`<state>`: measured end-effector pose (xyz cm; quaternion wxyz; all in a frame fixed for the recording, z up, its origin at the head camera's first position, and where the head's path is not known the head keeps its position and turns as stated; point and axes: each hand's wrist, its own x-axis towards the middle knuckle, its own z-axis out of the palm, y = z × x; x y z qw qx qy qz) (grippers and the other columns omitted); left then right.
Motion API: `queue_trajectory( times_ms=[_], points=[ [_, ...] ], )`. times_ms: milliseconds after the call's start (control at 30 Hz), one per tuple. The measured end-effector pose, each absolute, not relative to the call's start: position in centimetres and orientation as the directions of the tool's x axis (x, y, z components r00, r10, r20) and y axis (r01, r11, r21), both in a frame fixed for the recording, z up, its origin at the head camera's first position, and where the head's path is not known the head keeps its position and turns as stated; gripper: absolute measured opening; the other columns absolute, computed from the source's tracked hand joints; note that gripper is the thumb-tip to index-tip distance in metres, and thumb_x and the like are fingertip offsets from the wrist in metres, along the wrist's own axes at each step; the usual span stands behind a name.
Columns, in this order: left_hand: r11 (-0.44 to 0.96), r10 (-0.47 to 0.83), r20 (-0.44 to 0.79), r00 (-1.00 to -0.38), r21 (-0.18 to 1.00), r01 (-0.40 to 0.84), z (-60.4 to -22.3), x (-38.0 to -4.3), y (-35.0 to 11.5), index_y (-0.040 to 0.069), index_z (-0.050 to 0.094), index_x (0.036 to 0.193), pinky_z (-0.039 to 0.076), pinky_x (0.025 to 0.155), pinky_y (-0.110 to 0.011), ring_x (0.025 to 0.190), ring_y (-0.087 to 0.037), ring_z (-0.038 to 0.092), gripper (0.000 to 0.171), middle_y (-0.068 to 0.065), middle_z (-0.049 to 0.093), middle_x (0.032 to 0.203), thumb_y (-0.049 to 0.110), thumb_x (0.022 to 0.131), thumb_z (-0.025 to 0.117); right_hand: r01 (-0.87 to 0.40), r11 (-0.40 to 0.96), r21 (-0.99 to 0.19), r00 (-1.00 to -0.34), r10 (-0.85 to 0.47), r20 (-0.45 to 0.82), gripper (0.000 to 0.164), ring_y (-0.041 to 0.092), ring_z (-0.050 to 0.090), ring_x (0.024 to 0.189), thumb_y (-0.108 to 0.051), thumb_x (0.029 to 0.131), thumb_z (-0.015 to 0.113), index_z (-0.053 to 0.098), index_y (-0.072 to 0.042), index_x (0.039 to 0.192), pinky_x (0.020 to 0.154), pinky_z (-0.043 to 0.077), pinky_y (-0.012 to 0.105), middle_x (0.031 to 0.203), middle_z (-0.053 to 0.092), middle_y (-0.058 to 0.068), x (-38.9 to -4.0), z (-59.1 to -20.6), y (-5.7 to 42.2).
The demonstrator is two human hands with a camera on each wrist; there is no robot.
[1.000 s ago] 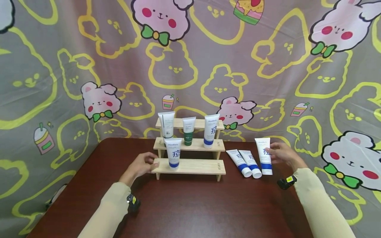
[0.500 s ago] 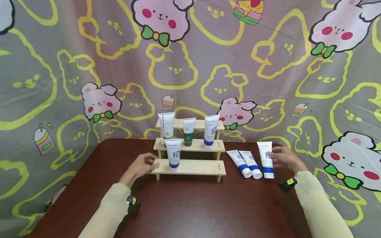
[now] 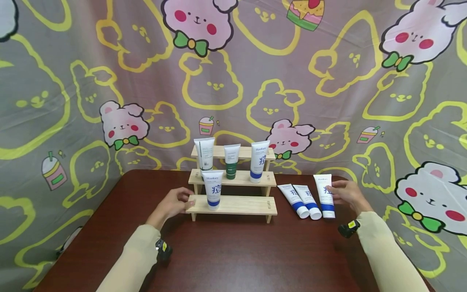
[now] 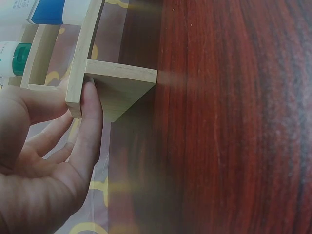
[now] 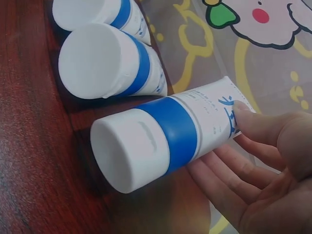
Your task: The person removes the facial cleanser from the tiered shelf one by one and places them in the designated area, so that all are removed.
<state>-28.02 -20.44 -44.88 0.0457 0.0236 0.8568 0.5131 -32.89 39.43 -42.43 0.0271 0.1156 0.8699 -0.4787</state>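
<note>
My left hand pinches the left end of the lowest step of a three-tier wooden display stand; in the left wrist view a finger lies under the board. With thumb and fingers, my right hand grips a white squeeze tube with a blue band, its cap end tipped down near the table. Two like tubes, a left one and a right one, lie side by side just left of it. Another blue-banded tube stands on the lowest step, toward its left end.
On the middle step stand a white tube with a dark stripe, a white and green tube and a blue-banded tube. A patterned curtain hangs behind the dark red table.
My right hand has brought its tube lower and nearer, first a little to the right, then slightly back left. The left hand stays on the stand.
</note>
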Motion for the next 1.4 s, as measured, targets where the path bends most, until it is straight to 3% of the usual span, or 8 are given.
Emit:
queue_trajectory(
  times_ms=[200, 533, 700, 1067, 1400],
  points=[
    [0.482, 0.09, -0.051, -0.995, 0.876, -0.001, -44.9, -28.0, -20.5, -0.004, 0.064, 0.124, 0.061, 0.07, -0.035, 0.08, -0.02, 0.066, 0.039, -0.021, 0.069, 0.104, 0.008, 0.09, 0.076, 0.192, 0.517, -0.834, -0.975, 0.197, -0.103, 0.065, 0.015, 0.071, 0.075, -0.028, 0.099, 0.069, 0.046, 0.015, 0.141, 0.072, 0.065, 0.039, 0.104, 0.073, 0.022, -33.2, -43.3, 39.3],
    [0.484, 0.097, -0.045, -0.994, 0.875, 0.007, -44.8, -27.8, -20.4, -0.004, 0.063, 0.124, 0.06, 0.068, -0.034, 0.078, -0.018, 0.065, 0.039, -0.022, 0.07, 0.104, 0.009, 0.09, 0.077, 0.212, 0.537, -0.816, -0.967, 0.239, -0.094, 0.065, 0.013, 0.069, 0.073, -0.032, 0.1, 0.068, 0.048, 0.015, 0.141, 0.072, 0.064, 0.037, 0.114, 0.068, 0.03, -33.2, -44.0, 39.1],
    [0.486, 0.092, -0.051, -0.994, 0.874, 0.0, -44.7, -27.7, -20.4, -0.004, 0.063, 0.125, 0.061, 0.069, -0.034, 0.079, -0.018, 0.065, 0.04, -0.021, 0.07, 0.105, 0.009, 0.09, 0.077, 0.221, 0.541, -0.811, -0.963, 0.255, -0.092, 0.063, 0.012, 0.067, 0.072, -0.032, 0.1, 0.067, 0.05, 0.015, 0.14, 0.068, 0.062, 0.031, 0.112, 0.068, 0.027, -33.2, -44.4, 39.1],
    [0.473, 0.098, -0.04, -0.994, 0.881, 0.011, -44.9, -27.9, -20.3, -0.005, 0.063, 0.124, 0.06, 0.067, -0.034, 0.076, -0.017, 0.065, 0.039, -0.021, 0.07, 0.103, 0.008, 0.089, 0.077, 0.221, 0.538, -0.813, -0.964, 0.246, -0.099, 0.053, 0.019, 0.063, 0.089, -0.023, 0.101, 0.066, 0.054, 0.015, 0.137, 0.067, 0.057, 0.023, 0.135, 0.055, 0.037, -33.3, -45.5, 39.1],
    [0.485, 0.085, -0.062, -0.994, 0.874, -0.013, -45.0, -28.0, -20.4, -0.003, 0.064, 0.125, 0.061, 0.068, -0.034, 0.078, -0.018, 0.065, 0.039, -0.021, 0.07, 0.105, 0.01, 0.09, 0.077, 0.201, 0.56, -0.804, -0.968, 0.238, -0.076, 0.053, 0.024, 0.061, 0.094, -0.025, 0.1, 0.067, 0.057, 0.013, 0.136, 0.067, 0.053, 0.023, 0.136, 0.056, 0.036, -33.4, -46.1, 39.0]
  ],
)
